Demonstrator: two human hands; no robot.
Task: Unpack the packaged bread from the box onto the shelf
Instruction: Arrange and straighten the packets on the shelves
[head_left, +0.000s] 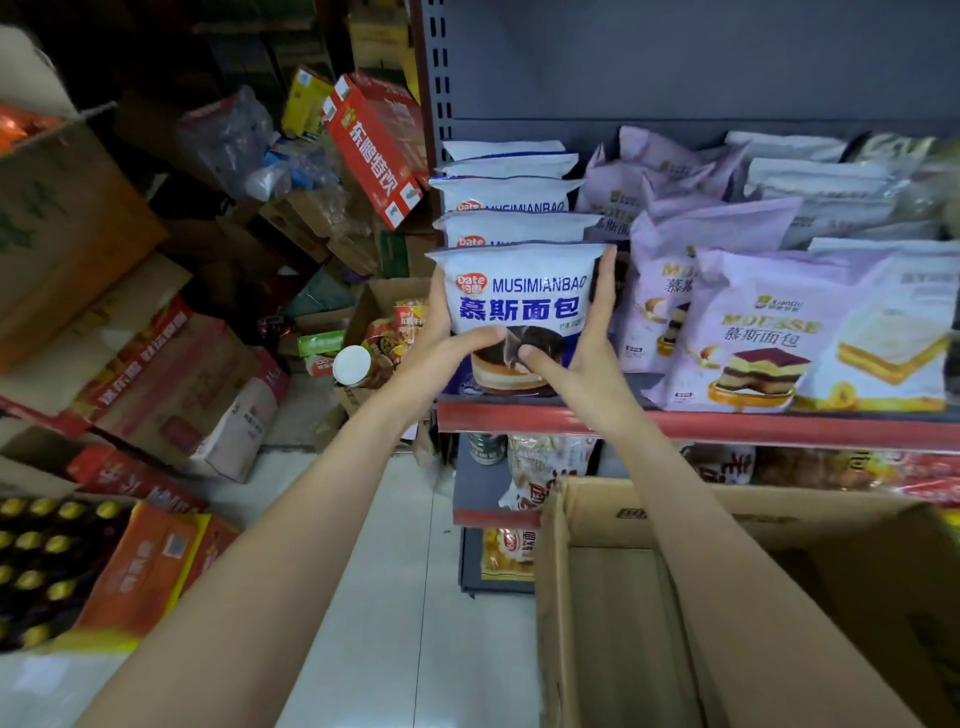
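A white and blue bread package (519, 291) stands upright at the front left of the shelf (727, 423), first in a row of like packages (511, 200) behind it. My left hand (441, 345) grips its left side with the thumb across the front. My right hand (582, 348) grips its right side, fingers reaching up along the edge. The open cardboard box (649, 597) sits low at the right; its visible inside shows bare cardboard.
Purple mousse bread packs (748, 332) fill the shelf to the right. Lower shelves (493, 514) hold other snack bags. Stacked cartons (156, 374), a red carton (374, 145) and a crate of bottles (47, 561) crowd the left. White tiled floor (395, 597) runs between.
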